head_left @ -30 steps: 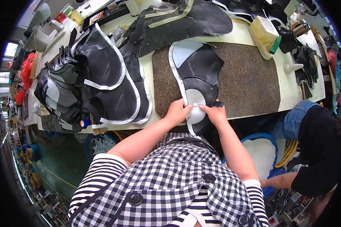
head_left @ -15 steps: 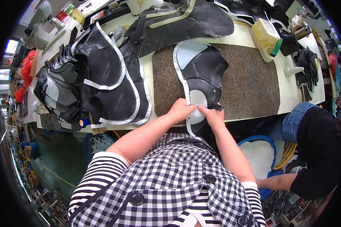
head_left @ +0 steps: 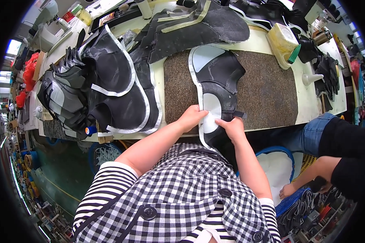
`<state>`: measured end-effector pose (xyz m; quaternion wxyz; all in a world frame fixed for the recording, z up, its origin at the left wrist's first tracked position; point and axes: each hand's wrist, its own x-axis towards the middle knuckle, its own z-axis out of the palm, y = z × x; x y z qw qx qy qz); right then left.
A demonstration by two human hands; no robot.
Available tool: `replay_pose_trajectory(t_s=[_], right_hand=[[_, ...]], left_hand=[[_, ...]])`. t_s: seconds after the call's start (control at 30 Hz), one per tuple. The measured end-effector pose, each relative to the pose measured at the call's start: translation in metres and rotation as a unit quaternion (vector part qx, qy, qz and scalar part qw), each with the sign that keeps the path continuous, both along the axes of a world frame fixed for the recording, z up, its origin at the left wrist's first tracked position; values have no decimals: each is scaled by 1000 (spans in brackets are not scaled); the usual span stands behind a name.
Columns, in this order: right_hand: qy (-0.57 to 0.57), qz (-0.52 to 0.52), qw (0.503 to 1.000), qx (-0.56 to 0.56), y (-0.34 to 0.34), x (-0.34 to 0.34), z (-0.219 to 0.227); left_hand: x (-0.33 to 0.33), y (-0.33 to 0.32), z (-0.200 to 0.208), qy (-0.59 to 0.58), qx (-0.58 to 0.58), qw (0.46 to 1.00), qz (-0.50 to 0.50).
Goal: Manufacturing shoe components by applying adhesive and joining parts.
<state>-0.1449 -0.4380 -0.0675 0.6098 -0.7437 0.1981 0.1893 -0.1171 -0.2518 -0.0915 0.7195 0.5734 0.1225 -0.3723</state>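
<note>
A: Where are the person's hands?

B: Both sit at the near edge of the table. The left hand (head_left: 192, 117) has its fingers curled down on the white-taped edge of a black panel (head_left: 219, 79). The right hand (head_left: 231, 127) presses flat on the same panel at its lower end, fingers together, thumb toward a pale oval patch (head_left: 211, 111) that lies between the two hands.

A: So is either hand clamped around it?

B: The left pinches the edge; the right only presses on top, as far as can be seen.

A: And where does the panel lie?

B: On a brown mat (head_left: 267, 89), stretching from the hands toward 12 o'clock, with a second pale patch (head_left: 205, 56) at its far end. Its near tip hangs over the table edge.

A: What surrounds it?

B: At 9 to 10 o'clock of the hands, a heap of black pieces with white trim (head_left: 113, 89). At 12 o'clock, larger dark pieces (head_left: 207, 28). At 1 to 2 o'clock, a yellowish container (head_left: 282, 38) and a small white funnel-shaped object (head_left: 310, 77). At 3 to 4 o'clock, another person in jeans (head_left: 308, 129) sits beside the table.
</note>
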Motion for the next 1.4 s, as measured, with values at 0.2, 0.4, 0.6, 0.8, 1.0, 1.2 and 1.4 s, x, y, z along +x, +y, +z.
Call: replay_pose_trajectory(t_s=[0.2,0.4,0.6,0.8,1.0,1.2,1.4], right_hand=[[-38,-1,998,-48,-1,-2,0],[-119,70,975,-174,1,-5,4],[-60,-51,997,25,-10,8,-5],[-46,-25,996,-78,-16,2,-28],[-6,-74,997,-3,-24,-4,-31],[-212,147,962,-95,-5,-19,26],[-213,260,926,171,19,-20,104]], left_hand=[[-1,-9,-1,-53,4,999,13],[4,-14,-8,-137,181,973,-36],[-23,-16,-6,55,3,998,-27],[-43,-19,21,-22,162,973,-163],[-24,-9,49,-385,446,792,-157],[-7,-38,75,-353,284,874,-178],[15,22,138,-317,274,894,-162]])
